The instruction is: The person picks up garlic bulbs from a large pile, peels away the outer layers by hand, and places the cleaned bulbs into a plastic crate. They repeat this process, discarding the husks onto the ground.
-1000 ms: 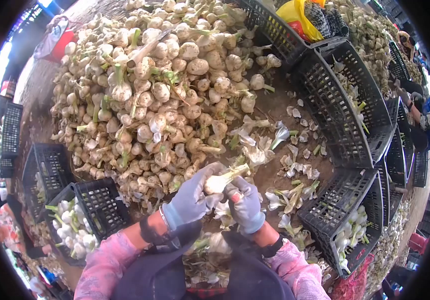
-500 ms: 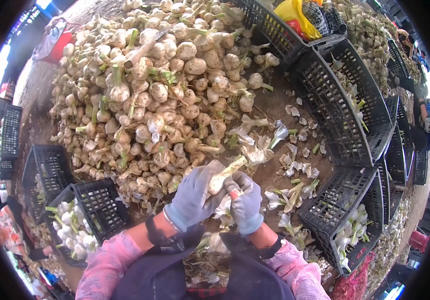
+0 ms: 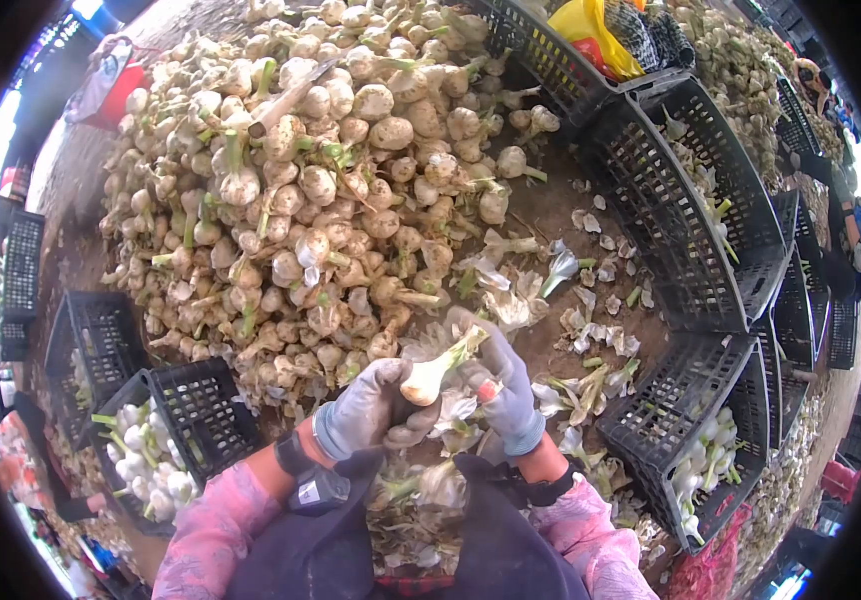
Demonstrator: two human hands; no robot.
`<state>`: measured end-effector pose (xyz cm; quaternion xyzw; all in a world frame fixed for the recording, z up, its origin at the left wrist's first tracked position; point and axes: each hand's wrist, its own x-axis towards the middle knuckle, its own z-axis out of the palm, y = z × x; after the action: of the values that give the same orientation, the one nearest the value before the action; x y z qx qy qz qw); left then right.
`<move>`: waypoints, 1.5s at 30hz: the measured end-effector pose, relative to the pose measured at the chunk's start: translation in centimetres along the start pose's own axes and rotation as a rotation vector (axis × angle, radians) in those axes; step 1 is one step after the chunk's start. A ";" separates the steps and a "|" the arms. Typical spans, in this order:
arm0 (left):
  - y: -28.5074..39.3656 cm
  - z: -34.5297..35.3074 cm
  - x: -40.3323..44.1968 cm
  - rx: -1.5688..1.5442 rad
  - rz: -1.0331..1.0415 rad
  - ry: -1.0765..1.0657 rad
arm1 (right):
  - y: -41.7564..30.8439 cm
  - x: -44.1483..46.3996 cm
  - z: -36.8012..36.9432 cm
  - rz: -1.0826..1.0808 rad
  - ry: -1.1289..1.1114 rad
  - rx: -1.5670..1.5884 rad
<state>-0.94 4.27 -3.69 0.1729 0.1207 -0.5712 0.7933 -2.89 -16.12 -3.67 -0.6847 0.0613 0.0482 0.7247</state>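
A garlic bulb (image 3: 425,382) with a thick pale stem is between my two gloved hands, above my lap. My left hand (image 3: 376,402) is closed around the bulb end, palm turned up. At the stem side, my right hand (image 3: 504,388) has its fingers curled about the stem and loose outer skin; part of its grip is hidden. A reddish patch shows on the right thumb of the glove. Loose papery garlic skins (image 3: 456,412) hang or lie just below the hands.
A large heap of unpeeled garlic (image 3: 351,150) lies ahead. Cleaned bulbs fill a black crate (image 3: 201,415) at left and a tipped crate (image 3: 676,400) at right. More crates (image 3: 681,200) line the right side. Skins (image 3: 591,330) litter the ground.
The left hand has turned palm up and lowered slightly, exposing the bulb's smoother, whiter surface. The right hand has shifted up and right along the stem, with skin pulled away.
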 end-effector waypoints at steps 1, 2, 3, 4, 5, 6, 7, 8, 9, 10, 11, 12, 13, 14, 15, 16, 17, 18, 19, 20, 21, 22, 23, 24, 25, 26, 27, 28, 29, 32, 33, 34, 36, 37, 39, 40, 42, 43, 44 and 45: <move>-0.2 -0.3 0.1 -0.036 0.013 0.005 | 0.8 -0.4 -0.3 0.059 -0.040 0.124; -0.5 -0.6 0.2 -0.071 0.025 0.011 | 1.6 -0.5 -0.7 0.073 -0.082 0.015; -0.3 -0.2 0.3 -0.104 0.036 0.016 | 1.5 -0.5 -0.7 0.086 -0.124 -0.094; -0.2 0.6 0.2 0.012 0.128 0.151 | 0.9 -0.5 -0.4 0.084 -0.067 -0.080; -0.3 1.7 0.1 0.128 0.220 0.286 | 0.8 -0.6 0.3 0.088 -0.001 -0.065; -0.2 2.6 0.2 0.247 0.313 0.420 | 0.8 -0.8 1.1 0.091 0.065 -0.050; -0.4 2.1 0.7 0.460 0.445 0.467 | 0.8 -1.0 1.5 0.094 0.132 -0.035; -0.8 1.0 1.3 0.674 0.577 0.511 | 0.6 -1.2 1.7 0.010 0.119 -0.219; -0.9 0.7 1.5 0.889 0.708 0.552 | 0.4 -1.5 1.8 -0.076 0.103 -0.403; -0.4 0.4 1.0 0.900 0.662 0.587 | 0.1 -1.6 1.9 -0.162 0.087 -0.586; 0.0 0.3 0.7 0.846 0.580 0.566 | 0.0 -1.6 1.9 -0.177 0.070 -0.558; 0.3 0.6 0.5 0.792 0.499 0.544 | -0.2 -1.4 1.8 -0.191 0.054 -0.531; 0.5 0.8 0.3 0.737 0.417 0.519 | -0.3 -1.4 1.6 -0.204 0.040 -0.503; 0.5 0.9 0.1 0.711 0.384 0.504 | 0.1 -1.7 1.7 -0.080 0.026 -0.281; 0.7 1.2 -0.1 0.600 0.341 0.450 | 0.6 -2.0 1.9 0.043 0.011 -0.058; 0.9 1.5 -0.4 0.489 0.298 0.395 | 0.9 -2.3 2.1 0.165 -0.004 0.165; 1.1 1.6 -0.6 0.378 0.255 0.340 | 1.0 -2.5 2.2 0.260 0.000 0.362; 1.2 1.2 -0.6 0.405 0.285 0.318 | 0.8 -2.7 2.5 0.355 0.002 0.561; 1.1 1.3 -0.7 0.393 0.290 0.314 | 0.7 -2.8 2.6 0.448 0.004 0.759; 1.0 1.6 -0.8 0.381 0.295 0.310 | 0.6 -3.1 2.4 0.444 -0.036 0.831; 1.2 2.1 -0.8 0.369 0.301 0.306 | 0.2 -3.1 2.4 0.449 -0.048 0.914; 1.2 2.1 -0.9 0.370 0.286 0.286 | -0.7 -3.1 2.4 0.454 -0.060 0.998; 1.3 2.1 -1.1 0.371 0.273 0.267 | -1.2 -3.0 2.4 0.458 -0.073 1.081; 1.5 2.1 -1.2 0.372 0.260 0.247 | -1.1 -3.1 2.2 0.447 -0.113 1.092; 1.5 2.2 -1.1 0.363 0.250 0.229 | -1.1 -3.2 2.1 0.452 -0.096 1.093; 1.6 2.3 -1.1 0.353 0.238 0.213 | -1.3 -3.2 2.1 0.459 -0.079 1.096; 1.6 2.4 -1.2 0.343 0.227 0.199 | -1.3 -3.3 2.2 0.467 -0.063 1.100; 1.7 2.5 -1.3 0.340 0.207 0.209 | -1.1 -3.3 2.1 0.420 -0.103 1.125; 1.8 2.6 -1.4 0.337 0.187 0.217 | -1.3 -3.3 1.9 0.421 -0.109 1.115; 2.1 2.8 -1.3 0.509 0.241 0.245 | -2.0 -3.2 1.4 0.343 -0.133 1.023; 2.0 2.7 -1.0 0.689 0.334 0.254 | -1.6 -3.1 1.1 0.327 -0.144 0.878; 2.1 2.7 -0.8 0.869 0.426 0.263 | -1.1 -3.1 0.7 0.311 -0.154 0.733; 2.4 3.8 -1.2 1.243 0.504 0.374 | -1.4 -2.9 0.8 0.183 -0.226 0.506; 2.6 4.2 -1.3 1.431 0.543 0.432 | -1.6 -2.9 0.9 0.215 -0.213 0.527; 2.0 2.9 -1.3 1.184 0.601 0.387 | -1.8 -2.8 1.0 0.277 -0.186 0.571; 1.8 2.8 -1.2 1.011 0.562 0.360 | -1.6 -3.1 0.9 0.339 -0.183 0.772; 1.3 3.2 -1.3 0.692 0.430 0.323 | -2.3 -3.2 1.4 0.337 -0.166 0.980; 1.5 3.2 -1.4 0.631 0.361 0.313 | -2.5 -3.2 1.5 0.334 -0.157 1.084; 1.7 3.0 -1.4 0.569 0.291 0.302 | -0.8 -3.6 1.0 0.332 -0.177 1.148; 1.8 2.9 -1.5 0.508 0.221 0.293 | -0.7 -3.7 0.7 0.347 -0.178 1.155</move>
<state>0.26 4.93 -0.21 0.4581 0.0679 -0.4624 0.7561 -6.40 -15.36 -2.36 -0.1544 0.1275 0.1818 0.9627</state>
